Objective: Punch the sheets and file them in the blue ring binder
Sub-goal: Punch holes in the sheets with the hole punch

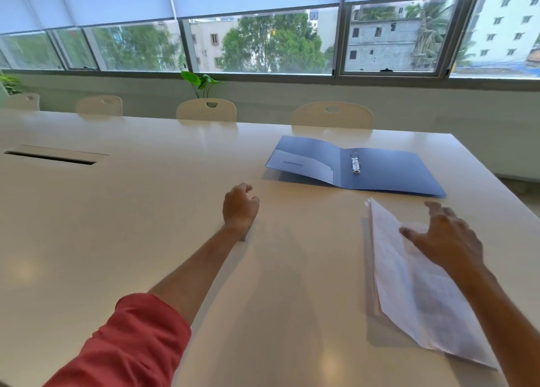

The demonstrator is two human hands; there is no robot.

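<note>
Binder (380, 170) lay open, upper right of frame. Right hand (444, 237), fingers spread, rested on sheets (409, 293) at lower right; left hand (240, 208) loosely curled, empty. No punch visible. Advice: square sheet edges before punching.

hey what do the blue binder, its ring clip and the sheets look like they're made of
Blue ring binder: probably thin matte plastic, since the open covers flex and lie slightly lifted. Ring clip: shiny silver metal, by its bright glints. Sheets: white paper, thin and curling; blurred.
</note>
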